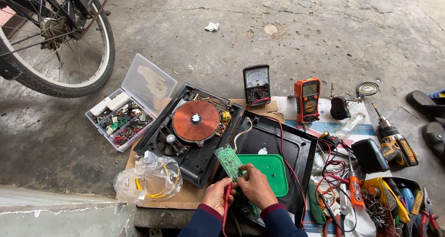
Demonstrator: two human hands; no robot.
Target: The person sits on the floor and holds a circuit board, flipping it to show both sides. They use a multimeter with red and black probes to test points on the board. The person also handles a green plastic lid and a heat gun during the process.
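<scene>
My left hand (216,196) grips a red test probe (226,204) with its tip against a long green circuit board (229,162). My right hand (256,186) rests on the same board, fingers pinched at its edge; what it pinches is too small to make out. The board lies across an opened induction cooker base (199,163) with a copper coil (195,121) and a fan. Red leads (282,139) run from the hands toward an analogue meter (256,84). A green tray (271,169) sits on the black cooker lid (296,146) beside my right hand.
An orange digital multimeter (307,99), a cordless drill (394,144), screwdrivers and pliers (394,204) lie at the right. A clear parts box (125,107) and a plastic bag with yellow wire (148,179) are at the left. A bicycle wheel (58,42) stands far left; sandals (429,109) at far right.
</scene>
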